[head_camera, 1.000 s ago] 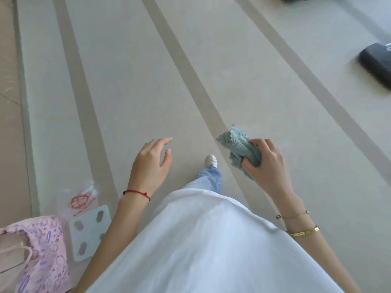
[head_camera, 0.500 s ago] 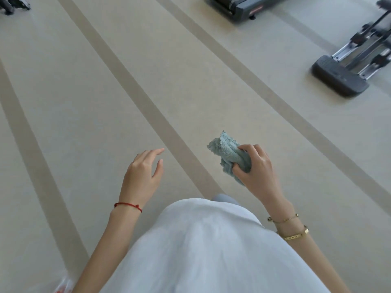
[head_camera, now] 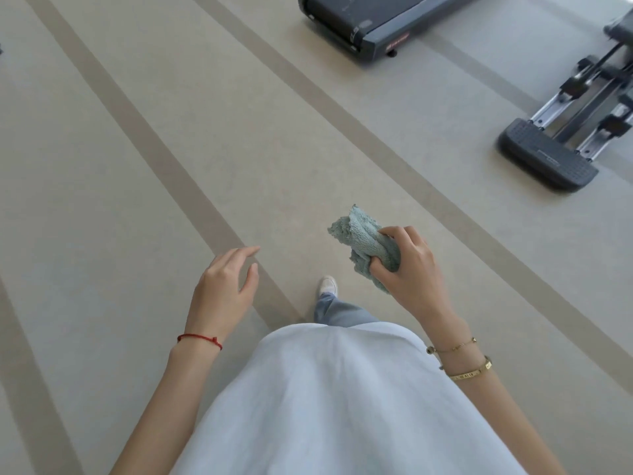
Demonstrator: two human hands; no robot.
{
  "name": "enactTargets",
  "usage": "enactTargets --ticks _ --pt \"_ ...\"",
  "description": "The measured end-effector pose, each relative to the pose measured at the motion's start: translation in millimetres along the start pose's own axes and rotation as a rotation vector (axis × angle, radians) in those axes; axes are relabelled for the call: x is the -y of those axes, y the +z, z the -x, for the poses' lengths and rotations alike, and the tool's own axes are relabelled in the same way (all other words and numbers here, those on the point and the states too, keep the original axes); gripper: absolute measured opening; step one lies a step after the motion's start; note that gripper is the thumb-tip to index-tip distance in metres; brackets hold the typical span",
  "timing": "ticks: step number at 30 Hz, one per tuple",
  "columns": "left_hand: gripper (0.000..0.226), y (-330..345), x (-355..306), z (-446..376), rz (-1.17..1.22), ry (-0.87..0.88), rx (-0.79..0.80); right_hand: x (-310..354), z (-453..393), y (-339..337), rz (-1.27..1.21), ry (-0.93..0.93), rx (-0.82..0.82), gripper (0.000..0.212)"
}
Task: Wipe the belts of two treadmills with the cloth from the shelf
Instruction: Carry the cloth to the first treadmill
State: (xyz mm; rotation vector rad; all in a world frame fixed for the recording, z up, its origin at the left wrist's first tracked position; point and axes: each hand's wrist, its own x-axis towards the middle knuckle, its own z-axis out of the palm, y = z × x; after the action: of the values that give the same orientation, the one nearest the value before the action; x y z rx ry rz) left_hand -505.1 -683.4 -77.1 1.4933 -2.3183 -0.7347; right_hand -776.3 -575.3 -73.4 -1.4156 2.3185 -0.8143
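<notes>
Head view: we're mid-walk across the striped floor, cloth bunched in our right hand, fingers curled round it, held at waist height; left hand free, fingers relaxed and loosely spread, holding nothing. Treadmill sits ahead at top, well apart from us, its belt only partly in frame; another machine's foot lies at right. We judge this as the carry step, no wiping yet; next we need to close in, crouch, and lay the cloth flat on the belt
</notes>
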Motion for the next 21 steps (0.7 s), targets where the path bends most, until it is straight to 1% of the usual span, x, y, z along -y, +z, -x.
enactTargets --ticks 4,8,15,21 --pt "0.029 -2 -31 -105 0.025 0.021 -0.009 -7 -104 -19 -0.006 0.007 -0.007 0.036" --pt "0.029 0 -50 -199 0.028 0.057 -0.005 -12 -191 -27 0.005 0.004 -0.022 0.036" --pt "0.029 19 -70 -357 0.016 0.125 0.05 -38 -324 -24 0.014 0.082 -0.064 0.037" --pt "0.031 37 -86 -512 0.017 0.164 0.103 -67 -455 -25 0.008 0.169 -0.091 0.038"
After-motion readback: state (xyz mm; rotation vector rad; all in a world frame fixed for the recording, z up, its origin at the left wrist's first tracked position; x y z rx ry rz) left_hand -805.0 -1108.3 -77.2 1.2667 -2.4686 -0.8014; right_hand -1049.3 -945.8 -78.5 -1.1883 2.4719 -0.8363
